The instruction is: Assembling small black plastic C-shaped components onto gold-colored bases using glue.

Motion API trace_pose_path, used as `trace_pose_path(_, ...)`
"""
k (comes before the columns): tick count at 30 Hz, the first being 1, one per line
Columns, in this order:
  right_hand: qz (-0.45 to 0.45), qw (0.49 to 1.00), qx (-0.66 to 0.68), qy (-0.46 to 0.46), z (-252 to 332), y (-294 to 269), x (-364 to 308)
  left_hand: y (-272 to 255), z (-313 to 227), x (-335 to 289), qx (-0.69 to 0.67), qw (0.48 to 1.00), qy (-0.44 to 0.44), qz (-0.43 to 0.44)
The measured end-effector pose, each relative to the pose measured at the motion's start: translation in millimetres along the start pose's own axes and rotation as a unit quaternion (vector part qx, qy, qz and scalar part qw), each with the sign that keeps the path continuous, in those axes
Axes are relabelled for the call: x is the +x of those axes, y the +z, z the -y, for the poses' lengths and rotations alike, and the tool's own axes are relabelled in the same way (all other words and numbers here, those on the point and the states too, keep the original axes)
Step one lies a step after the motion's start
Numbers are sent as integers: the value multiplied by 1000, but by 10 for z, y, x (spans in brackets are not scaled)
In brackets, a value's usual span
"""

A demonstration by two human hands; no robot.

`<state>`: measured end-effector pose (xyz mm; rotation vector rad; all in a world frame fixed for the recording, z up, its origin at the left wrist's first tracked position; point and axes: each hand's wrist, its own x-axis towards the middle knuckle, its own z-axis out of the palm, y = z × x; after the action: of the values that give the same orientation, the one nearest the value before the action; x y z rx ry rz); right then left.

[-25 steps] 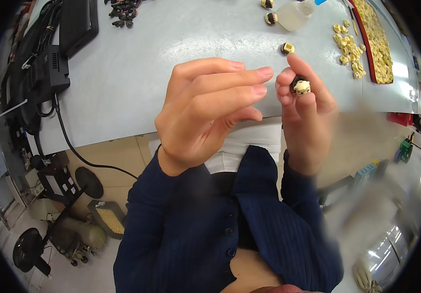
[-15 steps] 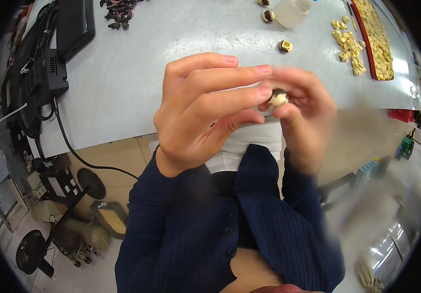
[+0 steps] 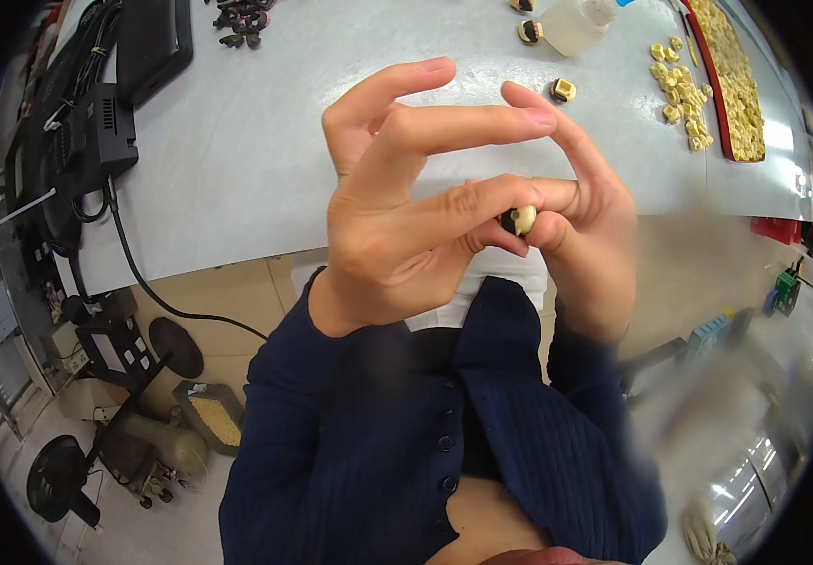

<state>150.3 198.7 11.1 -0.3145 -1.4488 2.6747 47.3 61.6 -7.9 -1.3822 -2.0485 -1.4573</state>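
Observation:
Above the near edge of the table, a small cream-and-black plastic piece [image 3: 523, 220] is pinched between the fingertips of both hands. My left hand [image 3: 383, 221] presses it with thumb and index finger from the left, its other fingers raised and spread. From the right, the thumb and index finger of my right hand [image 3: 590, 240] grip its cream side. Fingers cover part of the piece. Beyond the hands lies a similar cream-and-black piece [image 3: 565, 89]; another such piece [image 3: 530, 32] sits beside a translucent bottle [image 3: 571, 28] with a blue tip.
Loose cream pieces [image 3: 682, 94] lie at the right, beside a red-rimmed tray [image 3: 708, 71] full of similar ones. Several black parts [image 3: 242, 21] are at the far left. A black device [image 3: 105, 132] with a cable [image 3: 129, 259] occupies the table's left end.
Both hands have closed in on the piece, and my left thumb and index finger now press on it. The piece has turned and moved slightly down; my left hand's other fingers have spread.

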Motion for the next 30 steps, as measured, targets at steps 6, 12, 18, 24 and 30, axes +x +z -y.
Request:
trace_pose_path(6, -37, 999, -29, 10, 102, 91, -14, 12, 51, -11, -61, 998, -11, 14)
trace_pose_path(12, -87, 984, -132, -78, -26, 85, 13, -13, 96, -61, -138, 988, -69, -17)
trace_pose_path(18, -297, 851, -343, -263, 64, -256, -47, 32, -1, 63, -104, 978, -175, 52)
trace_pose_path(24, -360, 837, -289, -294, 80, -533, -90, 271, -37, 367, 129, 981, -116, 82)
trace_pose_path(30, -295, 872, -184, -346, 57, -626, -86, 713, 92, 468, 247, 956, -87, 133)
